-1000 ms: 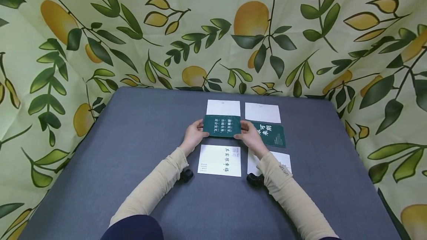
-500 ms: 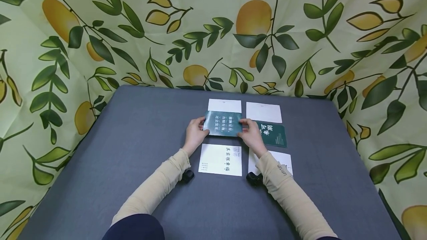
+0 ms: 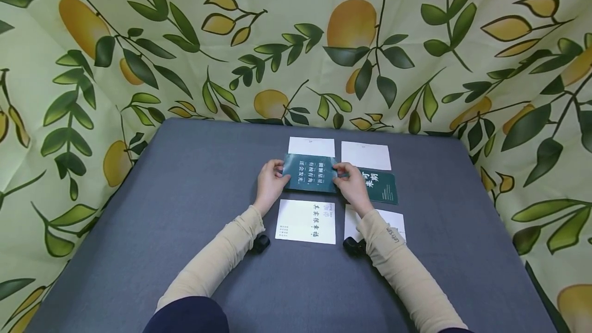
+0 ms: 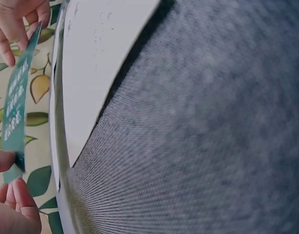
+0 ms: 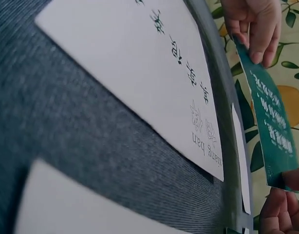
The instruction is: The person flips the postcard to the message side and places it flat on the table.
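Observation:
A dark green card (image 3: 310,172) printed with white vertical characters is held up between both hands, over the table. My left hand (image 3: 270,184) pinches its left short edge between thumb and fingers. At the opposite edge, the thumb and fingers of my right hand (image 3: 352,186) pinch it too. In the left wrist view the card (image 4: 15,109) looks narrow and slightly bowed, with its text side showing. The right wrist view shows the same card (image 5: 269,117) well above the white cards. It overlaps part of a white card (image 3: 311,146) behind it in the head view.
Another green card (image 3: 386,187) lies partly behind my right hand. A blank white card (image 3: 365,155) lies at the back right. Nearer are a white card with black characters (image 3: 305,221) and another white card (image 3: 350,222), partly under my right forearm. A leaf-patterned cloth (image 3: 277,40) hangs behind the table (image 3: 208,168).
The held green card has come up a little and tilted, showing more of its face. Both hands moved slightly with it, and the right fingers shifted along its edge. The other cards stay put.

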`<state>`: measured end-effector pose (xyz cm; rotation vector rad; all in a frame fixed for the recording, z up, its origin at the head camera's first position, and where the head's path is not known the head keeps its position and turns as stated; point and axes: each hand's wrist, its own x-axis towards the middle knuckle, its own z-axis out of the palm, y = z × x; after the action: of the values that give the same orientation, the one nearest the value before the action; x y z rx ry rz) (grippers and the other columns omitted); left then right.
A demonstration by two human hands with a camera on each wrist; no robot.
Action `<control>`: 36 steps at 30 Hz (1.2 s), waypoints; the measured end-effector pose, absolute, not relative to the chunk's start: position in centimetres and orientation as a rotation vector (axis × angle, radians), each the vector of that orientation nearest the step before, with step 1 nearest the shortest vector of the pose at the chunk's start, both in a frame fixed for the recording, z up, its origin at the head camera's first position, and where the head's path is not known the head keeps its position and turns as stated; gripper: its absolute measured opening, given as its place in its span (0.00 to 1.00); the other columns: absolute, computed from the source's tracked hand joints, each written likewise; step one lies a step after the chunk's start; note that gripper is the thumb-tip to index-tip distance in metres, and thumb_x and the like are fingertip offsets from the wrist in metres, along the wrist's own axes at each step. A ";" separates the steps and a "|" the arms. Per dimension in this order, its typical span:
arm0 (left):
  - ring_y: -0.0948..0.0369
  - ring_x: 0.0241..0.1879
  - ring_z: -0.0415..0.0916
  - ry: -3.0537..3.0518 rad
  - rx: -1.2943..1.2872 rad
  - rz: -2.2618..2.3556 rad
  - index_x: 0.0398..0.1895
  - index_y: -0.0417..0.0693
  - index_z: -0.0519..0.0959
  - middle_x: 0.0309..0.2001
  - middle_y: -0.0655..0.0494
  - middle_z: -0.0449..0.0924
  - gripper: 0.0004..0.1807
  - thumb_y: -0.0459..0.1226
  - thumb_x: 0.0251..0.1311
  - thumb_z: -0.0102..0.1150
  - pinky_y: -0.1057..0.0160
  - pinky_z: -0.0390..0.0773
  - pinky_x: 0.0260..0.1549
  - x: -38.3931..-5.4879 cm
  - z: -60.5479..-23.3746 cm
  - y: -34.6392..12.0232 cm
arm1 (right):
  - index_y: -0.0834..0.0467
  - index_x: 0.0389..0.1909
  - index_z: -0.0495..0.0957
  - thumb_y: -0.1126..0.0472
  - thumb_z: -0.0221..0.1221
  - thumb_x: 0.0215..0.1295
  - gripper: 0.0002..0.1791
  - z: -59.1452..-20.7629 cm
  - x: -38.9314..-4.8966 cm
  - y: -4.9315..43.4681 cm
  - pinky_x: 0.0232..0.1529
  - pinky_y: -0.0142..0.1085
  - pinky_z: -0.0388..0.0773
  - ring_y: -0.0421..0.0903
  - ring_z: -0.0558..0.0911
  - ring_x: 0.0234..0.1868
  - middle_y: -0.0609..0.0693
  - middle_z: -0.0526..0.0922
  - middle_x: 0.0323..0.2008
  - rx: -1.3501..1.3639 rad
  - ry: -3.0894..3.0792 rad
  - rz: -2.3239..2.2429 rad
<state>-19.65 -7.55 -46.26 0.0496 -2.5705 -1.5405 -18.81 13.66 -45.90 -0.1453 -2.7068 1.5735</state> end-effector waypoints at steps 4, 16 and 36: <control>0.58 0.33 0.72 -2.556 0.064 -1.573 0.50 0.37 0.73 0.39 0.45 0.76 0.19 0.29 0.53 0.62 0.67 0.75 0.33 -19.7 -46.3 -7.6 | 0.58 0.52 0.75 0.68 0.55 0.61 0.17 -45.7 -18.8 13.9 0.32 0.32 0.72 0.43 0.74 0.28 0.55 0.73 0.41 -0.181 -2.684 1.614; 0.59 0.35 0.73 -2.525 0.149 -1.664 0.44 0.40 0.78 0.38 0.48 0.79 0.12 0.34 0.57 0.60 0.70 0.74 0.33 -20.0 -46.4 -8.0 | 0.61 0.53 0.72 0.63 0.56 0.61 0.19 -45.1 -19.0 14.4 0.33 0.25 0.73 0.34 0.75 0.27 0.52 0.76 0.37 -0.305 -2.589 1.712; 0.62 0.30 0.80 -2.368 0.058 -1.949 0.37 0.40 0.79 0.34 0.43 0.82 0.10 0.37 0.64 0.52 0.63 0.81 0.37 -20.0 -45.4 -8.5 | 0.65 0.45 0.75 0.59 0.52 0.68 0.14 -44.7 -19.3 15.3 0.44 0.32 0.78 0.36 0.78 0.34 0.47 0.79 0.34 -0.318 -2.461 2.002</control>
<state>-20.01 -8.47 -45.38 0.0579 -2.3676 -1.9485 -19.28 15.33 -44.74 -0.3180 -2.4611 2.0021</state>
